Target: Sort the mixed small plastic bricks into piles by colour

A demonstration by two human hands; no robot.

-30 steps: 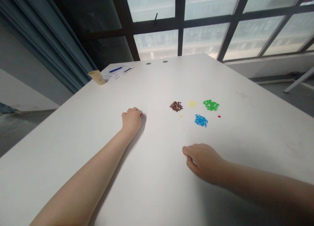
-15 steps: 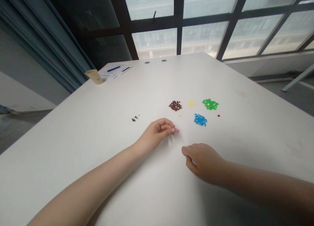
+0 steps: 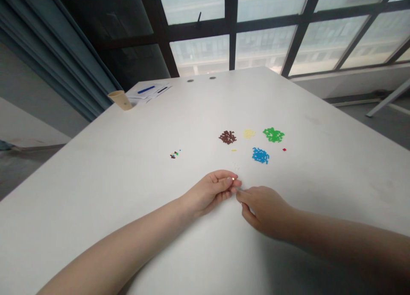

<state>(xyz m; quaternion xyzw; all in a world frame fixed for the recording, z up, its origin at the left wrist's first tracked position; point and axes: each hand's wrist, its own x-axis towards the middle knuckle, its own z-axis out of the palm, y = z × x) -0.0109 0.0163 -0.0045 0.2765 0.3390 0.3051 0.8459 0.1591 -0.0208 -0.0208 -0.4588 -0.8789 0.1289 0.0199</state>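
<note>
My left hand [image 3: 215,190] is closed in a pinch on a tiny pale piece [image 3: 233,179], which shows at the thumb and fingertips. Right beside it, my right hand [image 3: 264,209] has its fingers curled together. A thin greyish sliver [image 3: 238,189] shows between the two hands; what the right fingers grip is too small to make out. Just beyond the left fingertips lie several tiny white pieces [image 3: 236,166]. Farther out are piles of small blue pieces [image 3: 260,155], brown pieces [image 3: 227,137], pale yellow pieces [image 3: 249,134] and green pieces [image 3: 273,134].
A red piece [image 3: 284,149] lies right of the blue pile, and small yellow pieces [image 3: 233,150] sit below the brown one. A little mixed-colour cluster [image 3: 174,155] is at left. A paper cup [image 3: 121,100] and papers with a blue pen [image 3: 146,89] occupy the table's far-left edge.
My left hand has drawn back from the white pieces toward me and to the right, meeting my right hand. The right hand has hardly moved. The view has shifted slightly.
</note>
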